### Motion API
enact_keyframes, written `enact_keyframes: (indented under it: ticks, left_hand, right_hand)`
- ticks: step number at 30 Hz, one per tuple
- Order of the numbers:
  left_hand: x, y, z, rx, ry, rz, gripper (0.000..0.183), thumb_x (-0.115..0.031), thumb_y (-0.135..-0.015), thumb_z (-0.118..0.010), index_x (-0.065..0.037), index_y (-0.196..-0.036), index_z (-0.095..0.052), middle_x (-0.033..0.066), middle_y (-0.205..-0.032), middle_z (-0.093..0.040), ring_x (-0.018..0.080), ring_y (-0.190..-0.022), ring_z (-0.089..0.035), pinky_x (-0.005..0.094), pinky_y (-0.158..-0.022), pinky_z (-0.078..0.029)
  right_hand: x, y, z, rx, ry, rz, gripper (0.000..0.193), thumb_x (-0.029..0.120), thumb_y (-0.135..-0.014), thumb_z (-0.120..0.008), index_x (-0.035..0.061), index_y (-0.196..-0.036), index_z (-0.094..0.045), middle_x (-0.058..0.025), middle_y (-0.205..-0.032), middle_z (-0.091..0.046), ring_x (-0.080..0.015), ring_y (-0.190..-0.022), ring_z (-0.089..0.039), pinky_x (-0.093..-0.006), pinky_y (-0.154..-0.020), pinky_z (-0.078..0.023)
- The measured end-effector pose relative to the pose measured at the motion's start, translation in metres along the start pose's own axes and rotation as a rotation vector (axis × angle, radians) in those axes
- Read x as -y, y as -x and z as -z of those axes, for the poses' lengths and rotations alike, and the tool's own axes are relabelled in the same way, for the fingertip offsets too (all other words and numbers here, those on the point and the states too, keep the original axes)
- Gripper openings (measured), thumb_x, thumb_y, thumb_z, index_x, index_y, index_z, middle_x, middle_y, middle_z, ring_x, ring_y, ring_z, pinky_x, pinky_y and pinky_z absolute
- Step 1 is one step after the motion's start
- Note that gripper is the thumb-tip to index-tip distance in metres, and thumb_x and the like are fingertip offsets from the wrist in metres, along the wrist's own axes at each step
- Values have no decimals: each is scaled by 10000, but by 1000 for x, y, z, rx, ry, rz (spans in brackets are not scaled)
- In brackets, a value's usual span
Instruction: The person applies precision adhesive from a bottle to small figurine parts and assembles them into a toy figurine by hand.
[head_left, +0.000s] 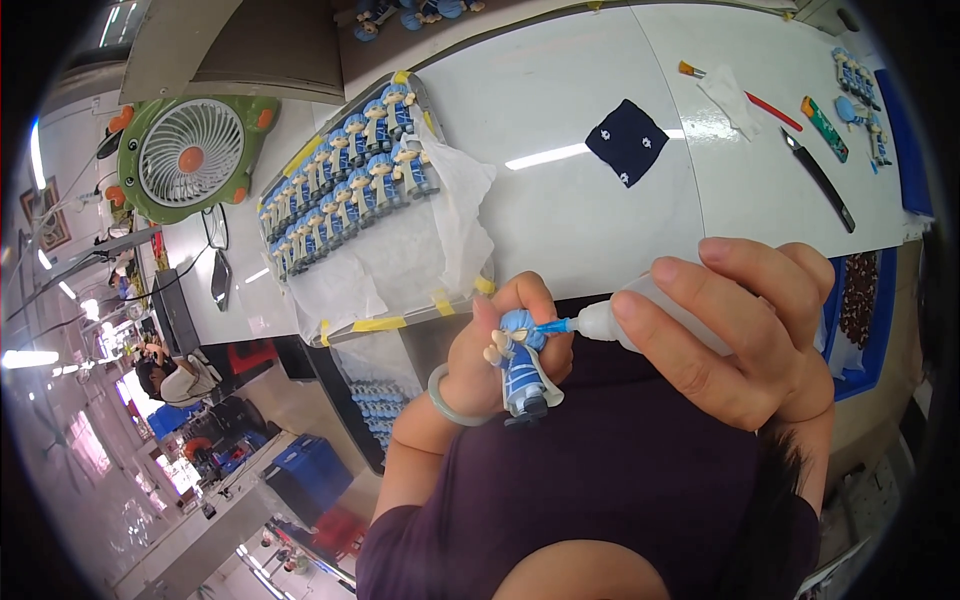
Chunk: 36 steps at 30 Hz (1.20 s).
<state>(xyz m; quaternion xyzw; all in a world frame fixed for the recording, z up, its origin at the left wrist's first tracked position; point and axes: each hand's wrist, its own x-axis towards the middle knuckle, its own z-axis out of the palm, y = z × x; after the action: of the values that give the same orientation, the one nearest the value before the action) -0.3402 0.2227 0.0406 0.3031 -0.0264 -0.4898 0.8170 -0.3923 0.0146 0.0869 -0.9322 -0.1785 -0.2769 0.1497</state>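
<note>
My left hand (472, 355) grips a small blue-haired figurine (523, 372) in a blue and white robe, close to my chest. The figurine is tilted, its head between my thumb and fingers. Wrapped around a white squeeze bottle (598, 322) is my right hand (745, 345), which hides part of the bottle. A slim blue nozzle (556, 326) points left from the bottle, its end at the figurine's head; whether it touches I cannot tell. Beyond my left hand lies a tray (420, 308) with yellow tape on its rim, holding rows of similar figurines (345, 170) and white tissue (462, 205).
A green fan (192, 160) stands at the far left. On the white table lie a dark cloth (627, 143), a brush (691, 69), a red pen-like stick (774, 111), a craft knife (820, 182) and several figurines (856, 82). A blue bin (878, 340) sits at the right.
</note>
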Motion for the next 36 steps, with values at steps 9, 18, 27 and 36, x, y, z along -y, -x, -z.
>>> enact_keyframes:
  ticks: [9,18,27,36]
  left_hand:
    - [0,-1,1,1,-13,12,521,-592,-831,-271,-91,-908,-392,70,-555,-440,115,-433,-365,226,-411,-304]
    - [0,-2,0,-9,-14,27,533,-603,-822,-280,-87,-900,-393,68,-551,-438,125,-443,-372,237,-432,-319]
    - [1,-10,7,100,67,-11,334,-405,-855,-394,-73,-875,-414,62,-574,-416,123,-438,-316,232,-439,-275]
    - [1,-13,6,108,28,7,326,-379,-802,-468,-67,-872,-401,71,-654,-438,127,-547,-381,230,-485,-312]
  right_hand:
    - [6,-5,0,-60,38,2,273,205,-683,-671,233,-947,-609,66,-1027,-516,-135,-956,-457,-251,-704,-357]
    - [6,-4,0,-143,8,-14,210,207,-673,-661,227,-880,-632,71,-958,-553,-121,-897,-480,-217,-660,-334]
    - [-38,4,-18,-99,-271,-344,316,-9,-590,-644,79,-893,-626,-57,-879,-578,-217,-857,-524,-307,-751,-418]
    - [-88,51,-66,-99,-288,-834,234,61,-705,-637,57,-931,-577,-57,-922,-599,-155,-866,-522,-269,-797,-395]
